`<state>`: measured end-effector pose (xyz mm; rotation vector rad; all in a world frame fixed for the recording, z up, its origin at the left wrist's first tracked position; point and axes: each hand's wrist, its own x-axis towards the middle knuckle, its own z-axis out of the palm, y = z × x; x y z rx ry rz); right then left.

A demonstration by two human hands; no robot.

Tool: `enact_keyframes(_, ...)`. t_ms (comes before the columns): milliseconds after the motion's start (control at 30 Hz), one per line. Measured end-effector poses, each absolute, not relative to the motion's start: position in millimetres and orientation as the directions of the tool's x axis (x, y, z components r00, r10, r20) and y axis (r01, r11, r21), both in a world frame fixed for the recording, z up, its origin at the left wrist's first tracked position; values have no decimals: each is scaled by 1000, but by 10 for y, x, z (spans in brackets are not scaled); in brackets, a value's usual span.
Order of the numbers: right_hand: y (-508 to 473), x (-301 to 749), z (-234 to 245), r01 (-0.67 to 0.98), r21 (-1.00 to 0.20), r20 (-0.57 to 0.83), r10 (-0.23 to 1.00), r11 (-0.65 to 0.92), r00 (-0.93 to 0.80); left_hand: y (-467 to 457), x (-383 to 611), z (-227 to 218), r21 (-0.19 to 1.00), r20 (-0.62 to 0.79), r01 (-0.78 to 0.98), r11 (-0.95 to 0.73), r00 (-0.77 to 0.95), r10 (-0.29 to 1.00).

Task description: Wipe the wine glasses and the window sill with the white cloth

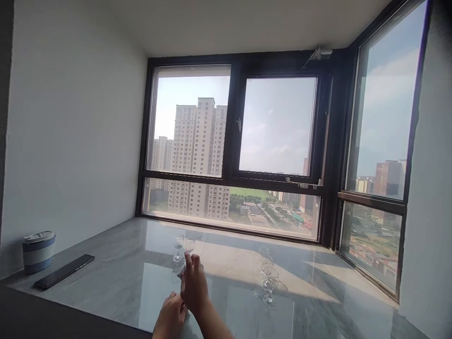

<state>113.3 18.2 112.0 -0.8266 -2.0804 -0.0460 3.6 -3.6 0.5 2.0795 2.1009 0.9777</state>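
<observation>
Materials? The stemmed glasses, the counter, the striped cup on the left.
Stemmed glasses: clear glass by the look, see-through with bright rim glints. Counter: polished grey veined stone or a stone-look slab, mirroring the windows. Striped cup: matte blue and white, possibly ceramic or woven; unclear.

High-rise apt bay window (277, 125); marble sill (116, 263) w/ wine glasses (183, 247); tower blocks (197, 155) outside

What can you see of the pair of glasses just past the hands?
The pair of glasses are two small clear stemmed glasses, upright, side by side, close together, on the glossy grey marble-look sill before the window. Both look empty. They stand partly in sunlight. The right hand reaches toward them with a finger raised, not touching; whether the two bowls touch each other is unclear.
</observation>
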Motion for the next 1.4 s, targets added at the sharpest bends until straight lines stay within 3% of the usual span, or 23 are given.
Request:
enact_keyframes(133,229,1122,1070,586,-304,738,574,751,-354,-58,56,26,463,393,884,-61,-143,908)
enact_keyframes(333,159,1135,1085,581,-203,699,532,789,-479,-90,72,97,441,345,897,-33,-135,929)
enact_keyframes(600,211,1336,1224,507,-290,612,565,811,-554,-111,76,120,436,352,900,-9,-161,922)
enact_keyframes(933,196,1321,1214,575,-155,721,490,803,-491,-140,106,171,392,354,920,7,-158,922)
enact_keyframes(1100,244,1236,1106,609,-205,695,551,767,-461,-153,116,195,366,343,930,18,-153,927)
enact_keyframes(1400,214,1195,1039,649,-134,606,580,749,-544,-162,113,163,336,359,942,21,-149,921)
